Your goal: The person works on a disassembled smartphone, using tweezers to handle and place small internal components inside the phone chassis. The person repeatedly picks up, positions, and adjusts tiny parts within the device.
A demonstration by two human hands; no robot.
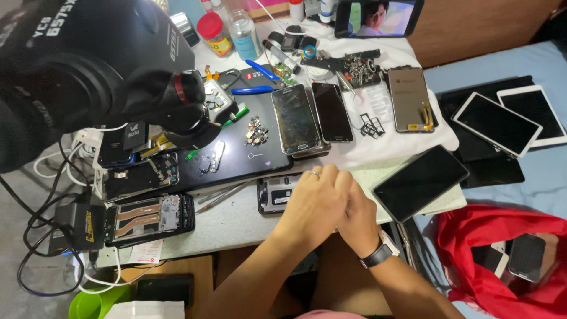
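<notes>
My left hand (313,204), with a ring on one finger, lies over my right hand (357,220) at the front edge of the white work table (236,221). The two hands are pressed together with fingers curled; whatever may be between them is hidden. A dark watch sits on my right wrist. Just left of the hands, partly under my left hand, lies an opened phone body (273,193) with its insides showing. A black phone (419,181) lies face up just right of the hands.
A large black microscope head (88,59) hangs over the left. On the black mat (236,150) lie a small heap of metal parts (256,131), two phones (295,118) and tools. Stripped phone frames (147,218) lie left, tablets (496,121) and a red bag (502,248) right.
</notes>
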